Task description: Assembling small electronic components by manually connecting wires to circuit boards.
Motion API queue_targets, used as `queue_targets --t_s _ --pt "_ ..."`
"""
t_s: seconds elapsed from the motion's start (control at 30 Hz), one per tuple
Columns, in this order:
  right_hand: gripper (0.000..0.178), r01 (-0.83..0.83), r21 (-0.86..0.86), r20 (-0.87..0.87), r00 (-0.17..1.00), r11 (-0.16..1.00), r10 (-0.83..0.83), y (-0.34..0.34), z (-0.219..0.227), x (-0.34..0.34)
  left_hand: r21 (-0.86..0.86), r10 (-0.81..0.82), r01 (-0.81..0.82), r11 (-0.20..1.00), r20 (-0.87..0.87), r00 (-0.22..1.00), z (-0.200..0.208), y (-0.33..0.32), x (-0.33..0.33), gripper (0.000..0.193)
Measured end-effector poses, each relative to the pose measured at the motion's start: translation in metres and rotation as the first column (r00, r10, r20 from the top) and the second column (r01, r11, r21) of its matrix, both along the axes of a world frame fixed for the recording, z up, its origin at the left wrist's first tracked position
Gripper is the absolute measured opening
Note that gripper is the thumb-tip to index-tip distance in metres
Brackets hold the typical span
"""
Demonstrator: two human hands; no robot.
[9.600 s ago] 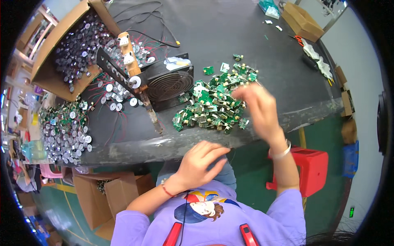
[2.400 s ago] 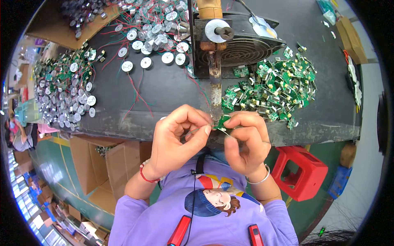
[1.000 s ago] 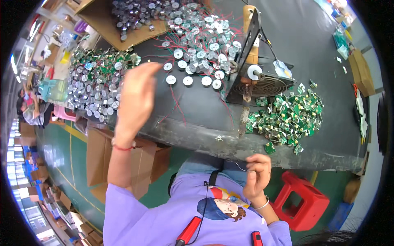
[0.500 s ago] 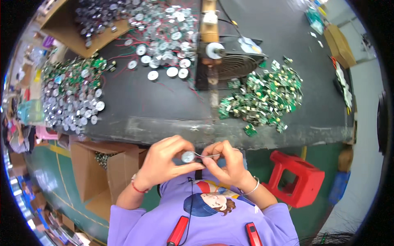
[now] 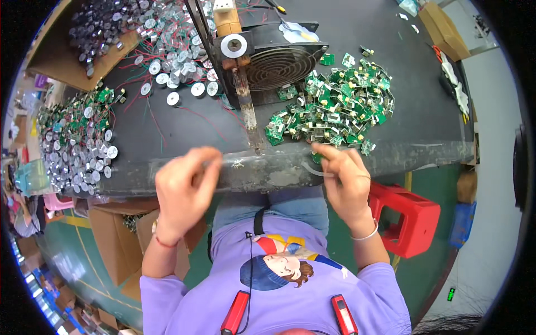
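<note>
My left hand [image 5: 187, 187] is raised over the front edge of the black work table [image 5: 184, 120]. Its thumb and forefinger bend toward each other, but motion smears the tips and I see nothing between them. My right hand [image 5: 347, 181] hovers at the same edge, just in front of a heap of small green circuit boards [image 5: 346, 103]. From its curled fingers a thin silvery wire [image 5: 317, 171] sticks out to the left, while the forefinger points toward the heap.
A round-grilled black fan [image 5: 285, 67] stands beside an upright post [image 5: 244, 100]. Silver disc-shaped parts with red and green wires [image 5: 178, 61] spread at the back left, near an open carton [image 5: 56, 61]. More discs and boards [image 5: 78, 145] lie left. A red stool [image 5: 410, 215] stands right.
My hands have parted and moved forward to the table edge. The round silver part that my left hand held is no longer visible there. The view has shifted right.
</note>
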State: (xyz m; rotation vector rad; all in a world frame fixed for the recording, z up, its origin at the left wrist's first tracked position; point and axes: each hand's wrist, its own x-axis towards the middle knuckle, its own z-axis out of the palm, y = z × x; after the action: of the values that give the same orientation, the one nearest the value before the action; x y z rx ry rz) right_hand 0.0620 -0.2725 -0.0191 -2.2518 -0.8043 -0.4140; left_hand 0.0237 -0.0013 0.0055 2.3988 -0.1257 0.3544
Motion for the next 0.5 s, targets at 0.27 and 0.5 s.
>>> queue_targets --t_s 0.27,0.5 --pt "0.023 0.242 -0.024 0.118 0.964 0.97 -0.237 -0.011 -0.014 -0.015 -0.599 -0.034 -0.203 0.774 -0.36 0.932 -0.028 -0.012 -0.018 0.004" --pt "0.023 -0.011 0.173 -0.124 0.992 0.985 0.033 0.039 -0.033 -0.013 -0.796 -0.242 -0.141 0.589 -0.34 0.909 -0.033 -0.02 -0.004 0.005"
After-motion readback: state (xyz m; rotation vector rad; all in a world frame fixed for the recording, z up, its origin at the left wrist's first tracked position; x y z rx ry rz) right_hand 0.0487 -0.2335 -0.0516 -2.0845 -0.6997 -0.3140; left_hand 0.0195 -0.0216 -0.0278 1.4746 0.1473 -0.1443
